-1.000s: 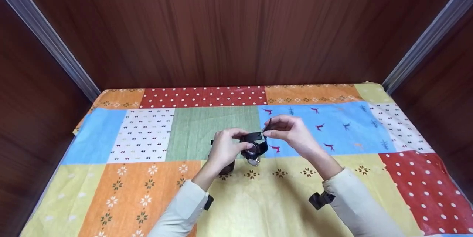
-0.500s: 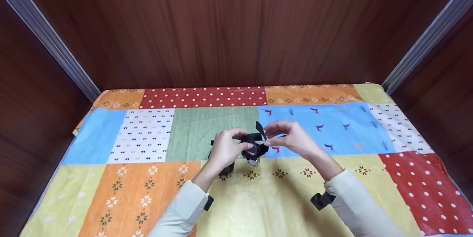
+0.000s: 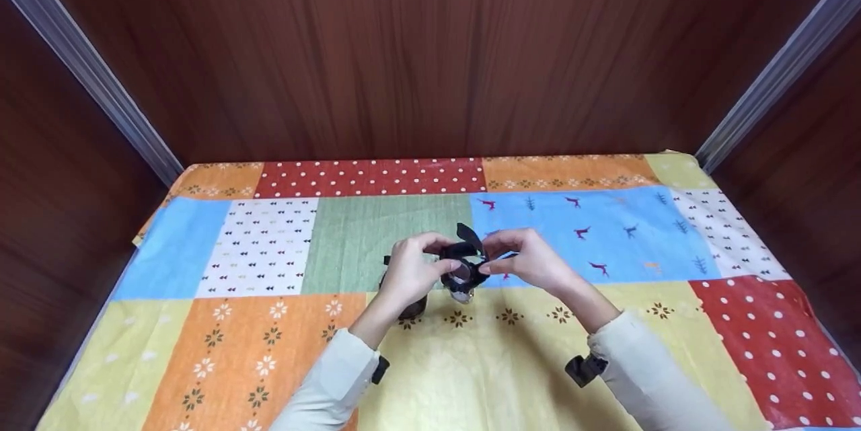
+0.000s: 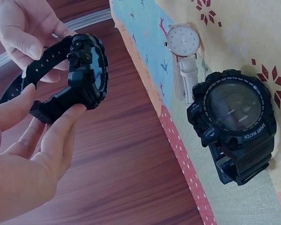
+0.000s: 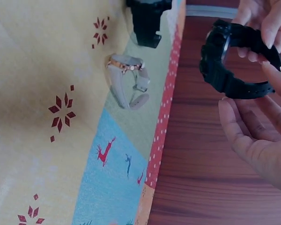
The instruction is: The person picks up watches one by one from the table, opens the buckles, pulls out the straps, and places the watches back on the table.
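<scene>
A black sport watch is held up off the table between both hands, its strap bent into a loop. My left hand grips it, thumb and fingers on one strap half beside the case. My right hand pinches the other strap half, the one with holes, near the case in the head view. A loose black strap end sticks up between the hands. In the right wrist view the looped watch shows from the side, with my right fingers under the strap. Its face is mostly turned away.
Below the hands a pale-strapped watch with a white dial lies on the patchwork tablecloth. Another black sport watch lies beside it, partly behind my left hand in the head view. A brown wood-grain panel rises behind the table.
My right hand has slid down along the strap, closer to the watch case. The strap's free end now points up and tilts left. My left hand has stayed in place.
</scene>
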Demonstrator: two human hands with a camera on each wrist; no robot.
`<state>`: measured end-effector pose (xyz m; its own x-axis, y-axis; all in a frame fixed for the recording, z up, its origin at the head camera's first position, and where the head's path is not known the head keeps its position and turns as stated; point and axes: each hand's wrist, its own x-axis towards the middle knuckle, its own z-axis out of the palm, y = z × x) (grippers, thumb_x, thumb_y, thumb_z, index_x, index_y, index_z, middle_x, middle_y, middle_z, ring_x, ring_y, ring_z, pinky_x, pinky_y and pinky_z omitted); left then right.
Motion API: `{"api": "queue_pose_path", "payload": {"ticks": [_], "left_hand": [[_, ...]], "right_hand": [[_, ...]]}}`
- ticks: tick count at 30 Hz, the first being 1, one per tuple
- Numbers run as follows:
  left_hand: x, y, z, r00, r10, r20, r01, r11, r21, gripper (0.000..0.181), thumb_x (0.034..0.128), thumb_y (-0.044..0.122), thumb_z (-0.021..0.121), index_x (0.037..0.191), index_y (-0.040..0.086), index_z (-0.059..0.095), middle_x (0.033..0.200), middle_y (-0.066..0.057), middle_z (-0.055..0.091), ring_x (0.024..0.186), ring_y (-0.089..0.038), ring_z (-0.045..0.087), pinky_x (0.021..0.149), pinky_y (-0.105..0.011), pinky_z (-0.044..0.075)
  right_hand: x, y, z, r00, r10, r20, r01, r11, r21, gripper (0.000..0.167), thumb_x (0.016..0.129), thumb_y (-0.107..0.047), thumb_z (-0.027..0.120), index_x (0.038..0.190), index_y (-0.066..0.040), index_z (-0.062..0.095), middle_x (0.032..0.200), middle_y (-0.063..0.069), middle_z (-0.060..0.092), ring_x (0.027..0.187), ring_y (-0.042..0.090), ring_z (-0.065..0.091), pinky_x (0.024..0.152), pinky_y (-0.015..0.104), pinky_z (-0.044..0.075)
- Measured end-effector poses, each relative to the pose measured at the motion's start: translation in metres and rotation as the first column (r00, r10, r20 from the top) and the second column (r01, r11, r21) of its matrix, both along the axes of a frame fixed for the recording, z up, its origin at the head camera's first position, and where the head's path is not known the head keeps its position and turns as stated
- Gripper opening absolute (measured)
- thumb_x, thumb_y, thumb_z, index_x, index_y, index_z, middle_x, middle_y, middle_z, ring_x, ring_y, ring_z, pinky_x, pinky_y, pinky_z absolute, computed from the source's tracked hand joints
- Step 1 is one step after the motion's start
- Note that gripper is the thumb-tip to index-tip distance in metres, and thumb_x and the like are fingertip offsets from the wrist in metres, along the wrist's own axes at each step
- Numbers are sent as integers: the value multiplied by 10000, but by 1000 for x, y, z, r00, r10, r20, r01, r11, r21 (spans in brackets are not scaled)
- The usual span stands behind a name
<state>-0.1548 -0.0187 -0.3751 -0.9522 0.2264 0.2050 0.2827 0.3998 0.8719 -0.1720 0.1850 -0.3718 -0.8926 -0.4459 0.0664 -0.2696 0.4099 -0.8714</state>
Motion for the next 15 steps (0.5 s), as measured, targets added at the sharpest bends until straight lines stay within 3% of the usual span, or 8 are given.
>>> {"api": "queue_pose_path", "payload": {"ticks": [5,15], "left_hand": [[0,0,-1,1000,-2,0,2,1000,-9,200,755,68,724,949,46,679,877,-29,671,879,-191,600,818,-359,441],[-1,0,1,999,-24,43,25,1000,-19,222,751,96,735,957,52,667,917,-39,672,907,-211,599,823,-383,451]], "right_hand": [[0,-2,-1,1000,-17,-11,17,1000,1,205,754,38,690,949,92,657,839,199,653,819,255,598,761,386,467],[0,-2,1,999,-42,-24,41,999,-18,194,742,-45,731,928,5,702,827,100,675,831,209,601,759,346,476]]}}
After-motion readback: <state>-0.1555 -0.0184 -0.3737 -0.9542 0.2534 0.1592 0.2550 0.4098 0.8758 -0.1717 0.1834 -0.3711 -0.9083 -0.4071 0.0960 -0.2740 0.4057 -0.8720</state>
